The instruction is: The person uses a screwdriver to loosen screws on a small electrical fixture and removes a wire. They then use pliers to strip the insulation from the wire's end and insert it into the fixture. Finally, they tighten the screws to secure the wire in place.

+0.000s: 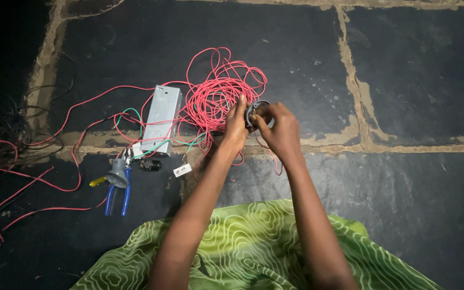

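My left hand [236, 126] and my right hand [279, 129] meet over the floor and together hold a small round dark fitting [254, 109] with a grey rim. Fingers of both hands close around it. Just behind the hands lies a tangled coil of red wire [216, 88], and a few red strands hang down under my right hand. What the fitting's far side looks like is hidden by my fingers.
A grey metal box [161, 118] lies left of the hands, with green and red wires at its end. Blue-handled pliers [118, 185], a yellow-handled tool [98, 181], a small white part [182, 170] and a small black part [150, 165] lie nearby. Green patterned cloth [253, 247] covers my lap.
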